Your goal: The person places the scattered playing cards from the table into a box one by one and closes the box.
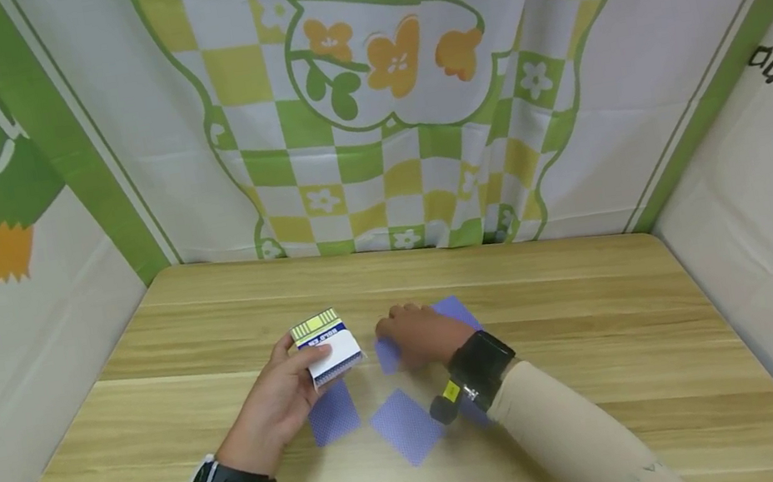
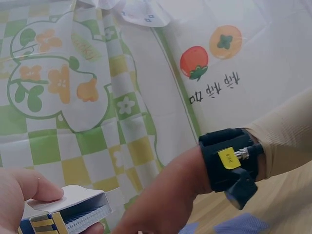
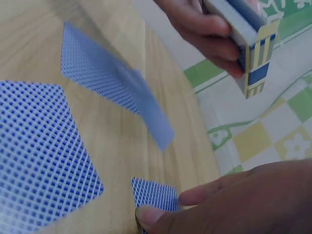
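My left hand [image 1: 278,397] grips a playing-card box [image 1: 336,362], thumb across its white face. The box's end stands open in the left wrist view, where a stack of cards [image 2: 87,218] shows inside. Over the table, my right hand [image 1: 425,332] pinches a blue-backed playing card [image 3: 155,191] between thumb and finger, as the right wrist view shows. Past that hand lies another card [image 1: 457,311], partly hidden by it. Nearer to me are a card [image 1: 334,414] below the box and a card [image 1: 407,427] in the middle.
One more card [image 1: 472,411] lies partly covered by the right wrist's camera band [image 1: 481,369]. The wooden table [image 1: 600,342] ends at a printed curtain [image 1: 407,179] at the back. White and green cloth walls [image 1: 772,230] stand at both sides.
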A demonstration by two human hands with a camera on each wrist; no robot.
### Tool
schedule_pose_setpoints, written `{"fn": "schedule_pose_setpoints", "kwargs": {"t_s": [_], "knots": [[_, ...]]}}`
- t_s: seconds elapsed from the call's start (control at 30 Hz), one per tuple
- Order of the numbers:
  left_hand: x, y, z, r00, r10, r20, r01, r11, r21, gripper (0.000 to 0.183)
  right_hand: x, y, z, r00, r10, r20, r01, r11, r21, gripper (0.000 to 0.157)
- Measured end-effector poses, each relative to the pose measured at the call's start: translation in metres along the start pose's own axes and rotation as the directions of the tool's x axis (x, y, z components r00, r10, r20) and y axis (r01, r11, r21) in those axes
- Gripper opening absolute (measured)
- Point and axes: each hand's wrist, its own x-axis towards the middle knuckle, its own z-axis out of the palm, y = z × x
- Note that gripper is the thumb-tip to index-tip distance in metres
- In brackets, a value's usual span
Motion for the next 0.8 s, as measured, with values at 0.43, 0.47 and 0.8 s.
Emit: {"fn": "schedule_pose_setpoints", "kwargs": {"t_s": [0.43, 0.47, 0.8], "knots": [[-0.004, 0.016, -0.013, 0.999, 0.046, 0.008, -0.046, 0.999, -0.02, 0.076, 0.009, -0.054, 0.017, 0.959, -0.228, -0.169, 0.24, 0.969, 0.053, 0.052], [-0.004, 0.017, -0.013, 0.999, 0.046, 0.011, -0.045, 0.999, -0.027, 0.076, 0.013, -0.056, 0.019, 0.954, -0.247, -0.173, 0.257, 0.965, 0.042, 0.053], [-0.002, 0.022, -0.017, 0.998, 0.061, 0.015, -0.061, 0.998, -0.033, 0.073, 0.057, -0.053, 0.014, 0.975, -0.191, -0.109, 0.201, 0.976, 0.088, 0.064]]}}
